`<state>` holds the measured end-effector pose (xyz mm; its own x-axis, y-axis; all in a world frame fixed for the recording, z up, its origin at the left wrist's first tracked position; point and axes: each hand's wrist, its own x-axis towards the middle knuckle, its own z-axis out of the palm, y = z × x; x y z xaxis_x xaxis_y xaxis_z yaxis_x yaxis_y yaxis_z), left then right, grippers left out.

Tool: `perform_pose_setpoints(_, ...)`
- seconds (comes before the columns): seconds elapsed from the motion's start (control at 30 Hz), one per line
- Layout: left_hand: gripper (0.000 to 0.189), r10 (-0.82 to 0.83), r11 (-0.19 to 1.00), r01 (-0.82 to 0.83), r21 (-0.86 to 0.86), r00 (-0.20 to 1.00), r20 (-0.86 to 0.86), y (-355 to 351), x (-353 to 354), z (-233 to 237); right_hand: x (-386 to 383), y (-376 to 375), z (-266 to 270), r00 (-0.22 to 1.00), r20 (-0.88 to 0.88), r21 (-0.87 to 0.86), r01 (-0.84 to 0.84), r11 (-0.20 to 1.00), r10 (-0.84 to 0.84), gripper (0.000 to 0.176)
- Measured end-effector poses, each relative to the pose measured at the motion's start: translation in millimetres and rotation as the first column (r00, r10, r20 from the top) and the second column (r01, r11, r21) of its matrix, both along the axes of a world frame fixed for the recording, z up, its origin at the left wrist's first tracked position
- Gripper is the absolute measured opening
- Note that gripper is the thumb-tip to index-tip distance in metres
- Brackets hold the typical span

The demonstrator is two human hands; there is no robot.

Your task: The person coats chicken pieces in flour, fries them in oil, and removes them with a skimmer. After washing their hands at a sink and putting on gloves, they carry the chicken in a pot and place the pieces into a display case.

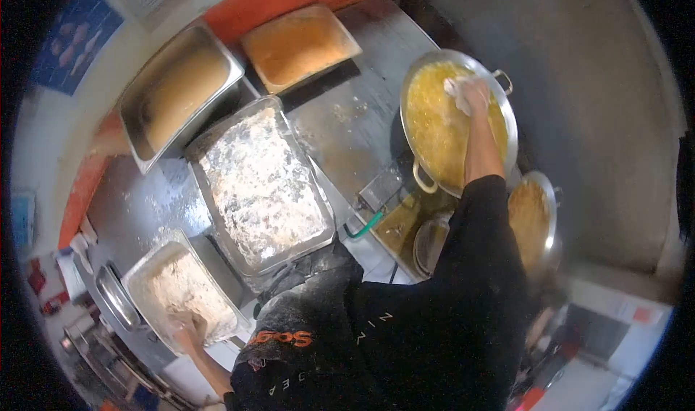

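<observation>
My right hand [474, 96] reaches over a large round two-handled pan [512, 139] of bubbling yellow oil [441, 121]. Its fingers are drawn together and white with flour at the tips; I cannot tell what is in them. Low on the left, my left hand [186, 324] dips into a deep metal tub [134, 284] of flour [184, 284], its fingers partly hidden there. Between the two hands lies a wide shallow tray [329, 233], its bottom covered in patchy flour.
A deep metal pan [174, 96] and a tray with an orange coating [300, 45] stand along the back of the steel counter [394, 31]. Right of my sleeve is a second pan of brown food [528, 212]. A green hose [364, 225] and a round strainer [432, 244] sit below the oil pan.
</observation>
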<state>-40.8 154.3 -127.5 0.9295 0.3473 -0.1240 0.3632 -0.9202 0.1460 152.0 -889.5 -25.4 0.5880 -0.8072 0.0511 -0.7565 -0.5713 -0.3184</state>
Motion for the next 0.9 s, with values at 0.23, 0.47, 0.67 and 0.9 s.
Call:
perform_pose_setpoints(0.23,0.027,0.109,0.959,-0.131,-0.252,0.989,-0.098,-32,14,28,-10,-46,-22,0.890,-0.447,-0.264,-0.230,0.937,0.092,0.028)
perform_pose_setpoints(0.47,0.047,-0.059,0.992,0.064,0.113,0.997,-0.050,-12,-2,38,-8,194,133,0.783,0.447,-0.042,-0.465,0.884,0.433,0.035)
perform_pose_setpoints(0.67,0.034,0.271,0.779,-0.279,-0.561,0.957,-0.099,-106,39,185,-32,494,151,0.467,0.659,0.506,-0.855,0.112,0.590,0.039)
perform_pose_setpoints(0.9,0.055,0.315,0.314,-0.028,-0.949,0.946,0.076,-118,46,214,-60,724,43,0.217,0.591,0.709,-0.599,-0.372,0.777,0.032)
